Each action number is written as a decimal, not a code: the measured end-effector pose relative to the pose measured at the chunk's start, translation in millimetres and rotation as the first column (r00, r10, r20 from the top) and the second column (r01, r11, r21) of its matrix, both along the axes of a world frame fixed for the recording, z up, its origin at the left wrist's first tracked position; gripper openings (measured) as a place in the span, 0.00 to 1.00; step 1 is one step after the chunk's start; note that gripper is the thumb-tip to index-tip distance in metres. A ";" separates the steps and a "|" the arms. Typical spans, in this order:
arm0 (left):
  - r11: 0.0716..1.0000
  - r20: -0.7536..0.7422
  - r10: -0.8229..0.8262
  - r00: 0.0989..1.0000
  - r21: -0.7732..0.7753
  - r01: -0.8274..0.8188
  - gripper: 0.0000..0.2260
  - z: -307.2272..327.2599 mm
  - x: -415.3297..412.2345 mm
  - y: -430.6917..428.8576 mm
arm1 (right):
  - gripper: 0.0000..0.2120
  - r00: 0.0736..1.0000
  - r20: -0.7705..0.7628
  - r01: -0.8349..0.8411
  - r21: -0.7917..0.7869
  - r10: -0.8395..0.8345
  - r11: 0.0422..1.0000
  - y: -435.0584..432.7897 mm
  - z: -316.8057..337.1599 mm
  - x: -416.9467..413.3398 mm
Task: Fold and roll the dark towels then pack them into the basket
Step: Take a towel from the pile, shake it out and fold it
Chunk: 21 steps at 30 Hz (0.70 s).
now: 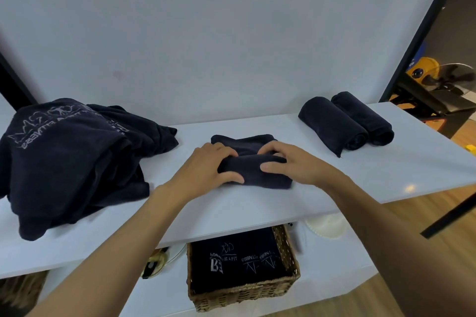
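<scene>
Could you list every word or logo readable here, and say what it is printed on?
"FITNESS", mirrored, partly creased: towel pile, left of table.
"FITNESS", mirrored, twice: towels in basket.
Large "RE" and small lettering beside it on those towels: too blurred.
Rolled towels: no print visible.

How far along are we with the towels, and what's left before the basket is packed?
Done: two rolled towels lie side by side at the table's right end, and the basket below already holds dark towels. In hand: the left hand and right hand are rolling a folded towel at the centre. Left: the heap on the left, then packing the rolls.
</scene>
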State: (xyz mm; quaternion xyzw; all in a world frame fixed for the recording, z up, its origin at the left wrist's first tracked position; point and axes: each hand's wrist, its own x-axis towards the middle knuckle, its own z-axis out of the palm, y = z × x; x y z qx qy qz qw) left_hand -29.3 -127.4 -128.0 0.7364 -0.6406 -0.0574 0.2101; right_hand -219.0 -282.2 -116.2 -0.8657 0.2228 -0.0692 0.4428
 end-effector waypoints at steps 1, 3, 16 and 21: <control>1.000 -0.065 0.013 0.998 0.028 -0.011 0.18 0.6 3.1 -5.5 | 0.09 1.000 0.004 0.022 0.060 -0.023 0.998 -0.9 0.5 2.1; 0.994 -0.182 0.048 0.982 0.106 -0.029 0.14 6.8 9.1 -17.2 | 0.08 0.995 -0.017 0.094 0.070 -0.093 0.993 -2.8 0.8 7.9; 0.986 -0.130 0.148 0.980 0.092 -0.137 0.16 3.7 29.7 -55.7 | 0.24 0.997 -0.071 -0.015 -0.639 -0.040 0.769 -5.7 -14.3 23.1; 0.999 0.265 0.015 0.964 -0.045 -0.004 0.29 -8.8 17.9 -26.6 | 0.14 0.994 -0.094 0.024 -0.231 -0.047 0.973 -23.4 7.1 30.2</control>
